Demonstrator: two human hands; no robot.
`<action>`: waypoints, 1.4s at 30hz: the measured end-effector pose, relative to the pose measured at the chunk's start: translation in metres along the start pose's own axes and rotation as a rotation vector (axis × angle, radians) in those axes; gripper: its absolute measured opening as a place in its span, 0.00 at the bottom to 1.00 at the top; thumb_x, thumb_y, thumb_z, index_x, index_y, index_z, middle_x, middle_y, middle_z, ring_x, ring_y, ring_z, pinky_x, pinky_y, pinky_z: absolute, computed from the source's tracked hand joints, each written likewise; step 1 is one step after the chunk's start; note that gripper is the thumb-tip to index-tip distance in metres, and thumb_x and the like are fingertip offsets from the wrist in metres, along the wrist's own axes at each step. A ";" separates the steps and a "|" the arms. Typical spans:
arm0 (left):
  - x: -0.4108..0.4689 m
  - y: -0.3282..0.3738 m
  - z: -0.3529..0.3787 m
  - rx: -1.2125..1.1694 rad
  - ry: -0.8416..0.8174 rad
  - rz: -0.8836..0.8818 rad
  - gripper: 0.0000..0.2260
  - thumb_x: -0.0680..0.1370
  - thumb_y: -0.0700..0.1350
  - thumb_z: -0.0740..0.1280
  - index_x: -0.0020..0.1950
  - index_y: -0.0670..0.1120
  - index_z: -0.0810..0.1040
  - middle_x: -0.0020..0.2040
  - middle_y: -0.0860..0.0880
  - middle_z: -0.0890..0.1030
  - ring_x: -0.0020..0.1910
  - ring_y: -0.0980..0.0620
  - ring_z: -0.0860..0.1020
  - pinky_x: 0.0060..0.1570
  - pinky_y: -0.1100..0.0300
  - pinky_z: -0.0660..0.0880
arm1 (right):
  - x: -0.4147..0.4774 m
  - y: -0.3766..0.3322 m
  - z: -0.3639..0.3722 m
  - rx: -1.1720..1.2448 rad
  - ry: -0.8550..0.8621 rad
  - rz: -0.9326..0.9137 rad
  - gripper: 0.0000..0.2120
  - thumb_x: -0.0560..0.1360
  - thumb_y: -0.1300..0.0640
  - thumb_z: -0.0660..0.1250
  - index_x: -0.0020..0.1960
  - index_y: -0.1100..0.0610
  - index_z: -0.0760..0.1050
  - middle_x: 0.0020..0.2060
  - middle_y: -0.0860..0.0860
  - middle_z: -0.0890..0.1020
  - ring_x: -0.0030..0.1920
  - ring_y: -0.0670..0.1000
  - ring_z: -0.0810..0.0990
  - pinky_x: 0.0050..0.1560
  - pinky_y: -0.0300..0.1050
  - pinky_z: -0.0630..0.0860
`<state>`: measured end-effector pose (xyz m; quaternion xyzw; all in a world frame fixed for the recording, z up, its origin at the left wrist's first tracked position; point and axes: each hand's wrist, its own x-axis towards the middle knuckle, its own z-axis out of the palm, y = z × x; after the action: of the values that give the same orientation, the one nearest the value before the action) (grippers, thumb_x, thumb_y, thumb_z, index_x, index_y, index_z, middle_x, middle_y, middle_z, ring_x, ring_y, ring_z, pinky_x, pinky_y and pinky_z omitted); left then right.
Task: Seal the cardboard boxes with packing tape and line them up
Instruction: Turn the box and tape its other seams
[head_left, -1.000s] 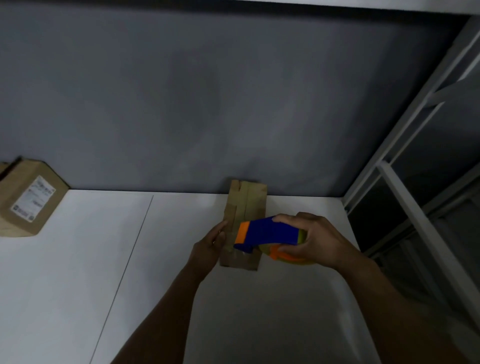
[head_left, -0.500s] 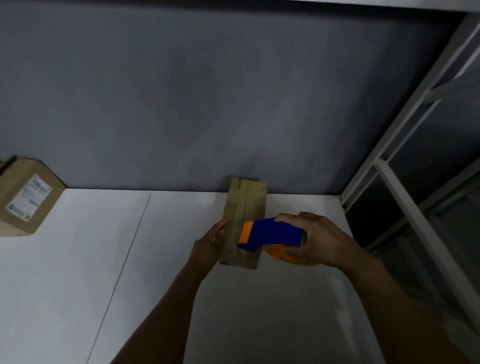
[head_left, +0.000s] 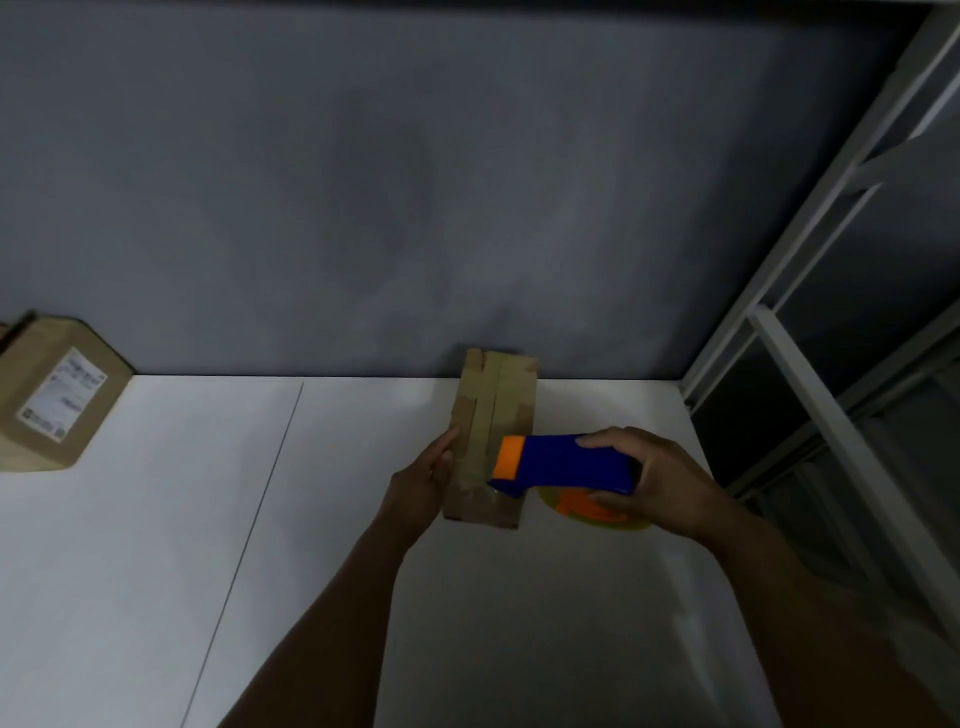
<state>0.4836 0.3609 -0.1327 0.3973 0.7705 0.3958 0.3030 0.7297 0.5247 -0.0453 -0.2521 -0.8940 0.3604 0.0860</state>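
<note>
Cardboard box (head_left: 493, 415) looks light, stiff — steady it by the side: left grip (head_left: 421, 483) presses flat there, right grip (head_left: 660, 478) clasps tape dispenser (head_left: 566, 462).

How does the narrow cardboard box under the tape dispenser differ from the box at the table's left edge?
The narrow box is long, slim; the left box bulkier. The left box bears a white label; the narrow box shows none. The left hand touches the narrow box, the right hand holds the tape dispenser over it; the left box is untouched. Both are brown cardboard.
</note>
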 end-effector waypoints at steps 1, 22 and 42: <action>0.000 0.001 -0.001 0.010 -0.006 0.004 0.20 0.83 0.52 0.50 0.76 0.53 0.60 0.73 0.48 0.68 0.68 0.49 0.70 0.60 0.65 0.65 | -0.001 0.003 -0.001 0.017 0.002 0.003 0.33 0.65 0.55 0.78 0.62 0.35 0.66 0.59 0.44 0.75 0.59 0.42 0.74 0.56 0.36 0.76; -0.014 0.002 0.009 0.642 -0.009 0.386 0.28 0.82 0.59 0.41 0.71 0.46 0.68 0.73 0.45 0.68 0.74 0.46 0.60 0.69 0.39 0.61 | -0.001 0.018 -0.004 0.001 -0.003 0.071 0.34 0.65 0.64 0.76 0.58 0.36 0.66 0.57 0.50 0.74 0.57 0.48 0.74 0.53 0.30 0.71; 0.010 -0.012 0.012 0.936 -0.149 0.471 0.42 0.70 0.76 0.44 0.79 0.54 0.49 0.79 0.52 0.48 0.77 0.51 0.44 0.71 0.42 0.45 | -0.006 0.003 0.003 -0.334 -0.039 0.074 0.34 0.69 0.48 0.74 0.71 0.40 0.63 0.58 0.47 0.71 0.54 0.44 0.69 0.51 0.32 0.68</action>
<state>0.4835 0.3691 -0.1500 0.6794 0.7311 0.0376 0.0500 0.7353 0.5220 -0.0492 -0.2888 -0.9329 0.2147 0.0124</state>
